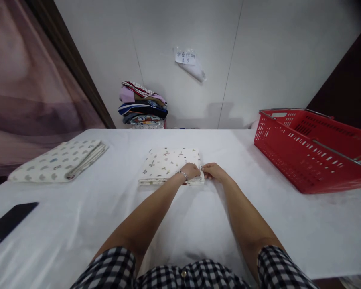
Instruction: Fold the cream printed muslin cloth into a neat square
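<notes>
A folded white cloth [168, 162] with a small scattered print lies flat in the middle of the table. My left hand [192, 171], a bracelet at its wrist, rests over the cloth's near right corner with the fingers curled in on the fabric. Just beyond the right edge, my right hand [215, 172] pinches the cloth's side between thumb and fingers. The two hands are close together, and the fingertips of the left are partly hidden.
Another folded cloth [60, 160] with grey shapes lies on the white-covered table [114, 224] at left, beyond a black flat device [10, 222]. A red basket [313, 156] stands at right. Stacked fabrics [144, 106] and a paper note [185, 57] are at the back wall.
</notes>
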Tool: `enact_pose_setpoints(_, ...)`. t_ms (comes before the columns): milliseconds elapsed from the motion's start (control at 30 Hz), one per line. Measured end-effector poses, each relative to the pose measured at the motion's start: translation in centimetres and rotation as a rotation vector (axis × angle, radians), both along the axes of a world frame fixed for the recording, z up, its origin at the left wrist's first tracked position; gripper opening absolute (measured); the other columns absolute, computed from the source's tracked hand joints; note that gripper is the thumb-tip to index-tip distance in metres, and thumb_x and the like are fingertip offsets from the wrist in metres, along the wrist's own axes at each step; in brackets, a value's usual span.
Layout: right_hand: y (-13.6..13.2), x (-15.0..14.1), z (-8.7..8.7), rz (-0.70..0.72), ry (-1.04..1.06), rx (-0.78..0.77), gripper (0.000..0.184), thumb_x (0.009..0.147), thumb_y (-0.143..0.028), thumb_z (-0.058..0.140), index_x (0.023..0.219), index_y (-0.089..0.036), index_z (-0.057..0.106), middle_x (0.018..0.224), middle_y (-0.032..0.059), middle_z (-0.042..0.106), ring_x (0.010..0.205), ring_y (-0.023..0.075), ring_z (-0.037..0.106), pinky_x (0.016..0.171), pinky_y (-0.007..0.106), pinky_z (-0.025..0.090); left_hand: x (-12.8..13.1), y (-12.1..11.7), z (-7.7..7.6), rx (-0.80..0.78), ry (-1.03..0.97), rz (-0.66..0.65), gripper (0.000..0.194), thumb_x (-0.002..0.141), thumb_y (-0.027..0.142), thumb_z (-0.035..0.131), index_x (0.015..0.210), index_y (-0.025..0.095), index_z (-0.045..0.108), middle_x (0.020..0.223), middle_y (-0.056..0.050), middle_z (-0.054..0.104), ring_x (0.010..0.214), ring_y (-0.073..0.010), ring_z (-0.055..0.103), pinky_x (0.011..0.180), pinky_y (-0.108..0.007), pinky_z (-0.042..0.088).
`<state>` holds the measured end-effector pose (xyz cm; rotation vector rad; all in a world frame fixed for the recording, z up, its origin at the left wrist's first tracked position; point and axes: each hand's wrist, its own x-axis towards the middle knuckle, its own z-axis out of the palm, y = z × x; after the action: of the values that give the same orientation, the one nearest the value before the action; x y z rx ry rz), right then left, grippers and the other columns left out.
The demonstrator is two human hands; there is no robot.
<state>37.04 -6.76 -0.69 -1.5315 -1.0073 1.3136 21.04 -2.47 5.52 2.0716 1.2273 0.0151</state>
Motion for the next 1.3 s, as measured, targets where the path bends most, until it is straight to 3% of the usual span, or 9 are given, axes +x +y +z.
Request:
enact_pose_setpoints(233, -0.1, 0.1, 0.0, 0.008, -0.025, -0.003, 0.013, 0.071, -0.027, 0.062, 0.069, -0.015, 0.061, 0.046, -0.0004, 0.059, 0.040, 0.0080, 0.051, 0.035, 0.016, 0.032, 0.1, -0.1, -1.8, 0.150, -0.026, -0.085, 0.024, 0.074, 0.038, 0.053, 0.074, 0.019, 0.067, 0.067, -0.001, 0.063, 0.059, -0.0125, 0.056, 0.052, -0.021, 0.039)
enact_pose_setpoints(433, -0.5, -0.6, 0.8, 0.004, -0.092, 0.023, 0.035, 0.075, -0.047, 0.058, 0.063, -0.015, 0.058, 0.043, 0.0001, 0.056, 0.036, 0.0077, 0.047, 0.034, 0.017, 0.031, -0.7, -2.2, -1.2, 0.396, 0.000, -0.192, 0.023, 0.080, 0.026, 0.045, 0.083, 0.024, 0.068, 0.088, -0.002, 0.067, 0.083, -0.0157, 0.059, 0.072, -0.024, 0.042)
enact_pose_setpoints(600, -0.7, -1.3, 1.4, -0.040, -0.156, 0.032, 0.023, 0.073, -0.034, 0.062, 0.061, -0.016, 0.055, 0.039, -0.0026, 0.053, 0.033, 0.0070, 0.044, 0.033, 0.017, 0.029, -1.7, -1.6, -0.3, 0.464, 0.011, -0.274, 0.027, 0.084, 0.028, 0.040, 0.085, 0.023, 0.067, 0.096, -0.003, 0.065, 0.091, -0.0165, 0.057, 0.080, -0.026, 0.041)
enact_pose_setpoints(733, -0.5, -1.6, 1.3, -0.057, -0.118, 0.016, 0.018, 0.074, -0.027, 0.059, 0.061, -0.017, 0.054, 0.040, -0.0026, 0.054, 0.037, 0.0080, 0.047, 0.034, 0.017, 0.031, -3.2, 0.3, -0.8, 0.618, 0.033, -0.179, 0.035, 0.085, 0.039, 0.041, 0.114, 0.025, 0.055, 0.127, -0.005, 0.051, 0.120, -0.0212, 0.040, 0.100, -0.035, 0.030)
enact_pose_setpoints(900, -0.4, -1.6, 1.8, -0.068, -0.288, -0.022, 0.015, 0.075, -0.025, 0.057, 0.063, -0.017, 0.055, 0.046, -0.0010, 0.055, 0.041, 0.0107, 0.051, 0.038, 0.020, 0.034, -4.2, 1.0, -3.7, 0.585, 0.177, -0.200, 0.052, 0.088, 0.048, 0.025, 0.134, 0.025, 0.036, 0.146, -0.004, 0.025, 0.135, -0.0229, 0.017, 0.108, -0.048, 0.011)
enact_pose_setpoints(967, -0.6, -1.8, 2.6, -0.125, -0.508, 0.042, 0.010, 0.072, -0.024, 0.059, 0.065, -0.018, 0.058, 0.053, 0.0012, 0.059, 0.051, 0.0130, 0.055, 0.046, 0.022, 0.038, -4.1, 1.0, -4.4, 0.573, 0.189, -0.210, 0.054, 0.089, 0.048, 0.022, 0.136, 0.023, 0.033, 0.147, -0.005, 0.022, 0.135, -0.0228, 0.014, 0.108, -0.049, 0.009)
enact_pose_setpoints(1067, -1.4, -3.5, 4.2, -0.214, -0.766, 0.316, 0.008, 0.073, -0.024, 0.059, 0.079, -0.019, 0.063, 0.078, 0.0051, 0.065, 0.075, 0.0170, 0.059, 0.063, 0.026, 0.044, -3.9, 0.9, -4.5, 0.572, 0.189, -0.203, 0.055, 0.088, 0.048, 0.022, 0.136, 0.023, 0.032, 0.147, -0.005, 0.021, 0.135, -0.0233, 0.014, 0.108, -0.050, 0.008)
enact_pose_setpoints(1167, -2.0, -7.1, 5.7, -0.175, -0.697, 0.549, 0.024, 0.081, -0.030, 0.052, 0.101, -0.021, 0.060, 0.106, 0.0069, 0.061, 0.095, 0.0186, 0.057, 0.076, 0.028, 0.045, -3.8, 0.6, -4.1, 0.576, 0.179, -0.196, 0.054, 0.088, 0.045, 0.025, 0.137, 0.023, 0.031, 0.147, -0.007, 0.024, 0.135, -0.0255, 0.015, 0.107, -0.052, 0.009)
enact_pose_setpoints(1300, -0.6, -11.6, 6.8, 0.015, -0.594, 0.574, 0.046, 0.081, -0.044, 0.050, 0.123, -0.024, 0.049, 0.133, 0.0060, 0.046, 0.122, 0.0220, 0.041, 0.099, 0.036, 0.034, -3.8, 0.3, -4.0, 0.652, 0.159, -0.244, 0.055, 0.086, 0.037, 0.036, 0.138, 0.021, 0.031, 0.147, -0.007, 0.023, 0.135, -0.0277, 0.013, 0.109, -0.050, 0.006)
